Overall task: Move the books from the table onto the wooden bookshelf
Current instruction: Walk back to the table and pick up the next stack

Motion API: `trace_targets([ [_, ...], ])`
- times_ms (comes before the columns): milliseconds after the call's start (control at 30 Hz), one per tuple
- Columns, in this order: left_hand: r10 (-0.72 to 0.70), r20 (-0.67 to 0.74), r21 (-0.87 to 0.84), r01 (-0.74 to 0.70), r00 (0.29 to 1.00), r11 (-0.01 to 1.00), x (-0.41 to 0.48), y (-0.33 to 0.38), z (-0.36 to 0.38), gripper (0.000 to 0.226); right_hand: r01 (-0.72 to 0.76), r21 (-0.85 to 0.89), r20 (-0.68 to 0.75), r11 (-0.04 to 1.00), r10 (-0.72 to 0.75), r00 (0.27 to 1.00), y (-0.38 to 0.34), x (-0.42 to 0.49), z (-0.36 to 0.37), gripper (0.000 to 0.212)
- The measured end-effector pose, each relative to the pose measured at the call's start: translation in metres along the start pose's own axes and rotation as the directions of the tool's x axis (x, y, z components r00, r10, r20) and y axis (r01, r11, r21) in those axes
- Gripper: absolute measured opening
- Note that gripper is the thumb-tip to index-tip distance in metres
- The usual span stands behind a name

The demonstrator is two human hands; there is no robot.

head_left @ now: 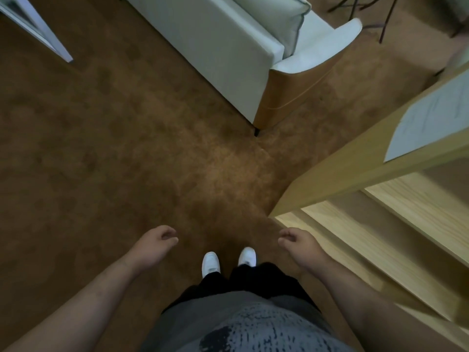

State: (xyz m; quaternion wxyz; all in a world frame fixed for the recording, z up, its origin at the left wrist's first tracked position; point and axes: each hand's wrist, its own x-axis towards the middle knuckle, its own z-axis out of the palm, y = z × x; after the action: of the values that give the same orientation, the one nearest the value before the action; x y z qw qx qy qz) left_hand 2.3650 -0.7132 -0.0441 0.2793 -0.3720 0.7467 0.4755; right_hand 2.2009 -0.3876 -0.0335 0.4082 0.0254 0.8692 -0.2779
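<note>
I look straight down at the floor. The wooden bookshelf (360, 158) stands at my right, with lighter shelf boards visible below its top. A white printed sheet (431, 118) lies on its top. No books and no table are in view. My left hand (157, 241) hangs at my side over the carpet, fingers loosely curled, holding nothing. My right hand (295, 241) hangs just left of the bookshelf's lower shelves, fingers loosely curled and empty too.
Brown carpet (114, 148) covers the floor. A white armchair with a tan wooden shell (253, 54) stands ahead. A white frame edge (38, 29) is at the top left. Thin dark legs (380, 13) show at the top right. My white shoes (228, 260) are below.
</note>
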Motion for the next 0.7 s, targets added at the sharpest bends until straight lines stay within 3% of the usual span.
trace_targets([
  [300, -0.036, 0.014, -0.035, 0.037, 0.999, 0.999, 0.072, 0.036, -0.056, 0.02, -0.021, 0.051, 0.039, 0.998, 0.019, 0.999, -0.071, 0.085, -0.015, 0.031],
  [500, 0.01, -0.015, 0.027, -0.01, 1.0, 1.0, 0.152, 0.116, -0.109, 0.015, 0.024, 0.031, 0.086, 0.999, -0.027, 0.996, -0.127, 0.167, -0.047, 0.033],
  [700, 0.042, 0.014, 0.081, -0.043, 0.999, 0.996, 0.221, 0.21, -0.134, 0.018, -0.035, 0.066, 0.074, 0.997, 0.03, 0.997, -0.159, 0.215, -0.106, 0.034],
])
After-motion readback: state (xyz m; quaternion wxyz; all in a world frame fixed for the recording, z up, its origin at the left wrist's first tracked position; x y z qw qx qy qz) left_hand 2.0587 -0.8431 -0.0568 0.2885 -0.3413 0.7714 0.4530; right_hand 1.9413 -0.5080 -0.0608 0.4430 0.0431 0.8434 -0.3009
